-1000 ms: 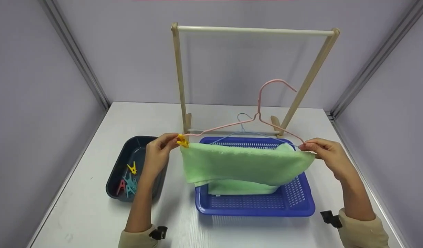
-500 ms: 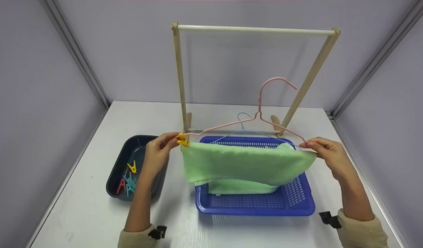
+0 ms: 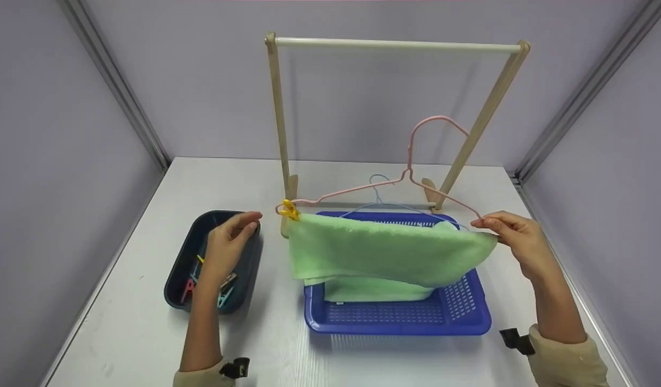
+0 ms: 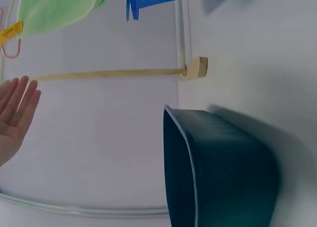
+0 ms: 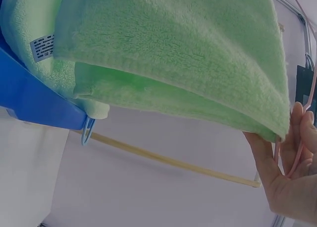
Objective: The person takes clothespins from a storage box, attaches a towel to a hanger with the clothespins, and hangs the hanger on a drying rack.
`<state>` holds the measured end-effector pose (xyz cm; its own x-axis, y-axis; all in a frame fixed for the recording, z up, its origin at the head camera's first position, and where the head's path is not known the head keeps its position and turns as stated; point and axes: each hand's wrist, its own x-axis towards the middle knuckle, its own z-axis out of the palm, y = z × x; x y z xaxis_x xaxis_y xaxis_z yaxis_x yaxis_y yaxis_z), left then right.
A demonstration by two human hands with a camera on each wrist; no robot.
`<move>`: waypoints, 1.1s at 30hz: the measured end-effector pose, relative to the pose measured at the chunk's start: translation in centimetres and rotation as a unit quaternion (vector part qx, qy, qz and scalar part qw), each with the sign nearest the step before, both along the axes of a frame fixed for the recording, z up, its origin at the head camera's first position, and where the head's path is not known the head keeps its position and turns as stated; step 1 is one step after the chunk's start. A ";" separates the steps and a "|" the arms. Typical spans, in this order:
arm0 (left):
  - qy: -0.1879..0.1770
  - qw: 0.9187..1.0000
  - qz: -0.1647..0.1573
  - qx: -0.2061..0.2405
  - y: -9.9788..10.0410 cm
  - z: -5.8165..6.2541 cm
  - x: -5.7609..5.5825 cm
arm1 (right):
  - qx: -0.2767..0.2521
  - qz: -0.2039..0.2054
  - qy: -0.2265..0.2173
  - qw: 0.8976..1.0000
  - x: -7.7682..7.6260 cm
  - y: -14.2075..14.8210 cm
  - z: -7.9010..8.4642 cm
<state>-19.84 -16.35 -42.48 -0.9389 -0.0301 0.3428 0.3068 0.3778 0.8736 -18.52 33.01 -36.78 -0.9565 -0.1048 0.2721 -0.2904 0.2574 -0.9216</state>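
A pink clothes hanger (image 3: 357,188) is held up over the blue basket, with a light green towel (image 3: 389,247) draped along its bottom bar. One yellow clothespin (image 3: 290,209) clips the towel at the hanger's left end. My right hand (image 3: 516,236) pinches the hanger's right end together with the towel's corner; in the right wrist view the pink wire passes between the fingers (image 5: 297,123). My left hand (image 3: 228,244) is off the hanger, above the dark bin, fingers extended and holding nothing; the left wrist view shows its straight fingers (image 4: 22,106) just below the clipped corner.
The dark bin (image 3: 174,269) at left holds several clothespins, including a red one (image 3: 188,289). In the blue basket (image 3: 395,328) lie more green cloth and a blue hanger (image 3: 378,193). Behind stands a wooden rack with a white top rail (image 3: 395,44).
My left hand has let go of the hanger's clipped left end and moved left over the bin. The hanger has risen slightly and shifted right, still in my right hand.
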 end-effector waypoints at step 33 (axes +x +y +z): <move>-0.250 0.908 0.010 -0.336 -5.7 -6.7 1.0 | -0.007 -0.009 0.016 1.000 0.3 0.3 0.4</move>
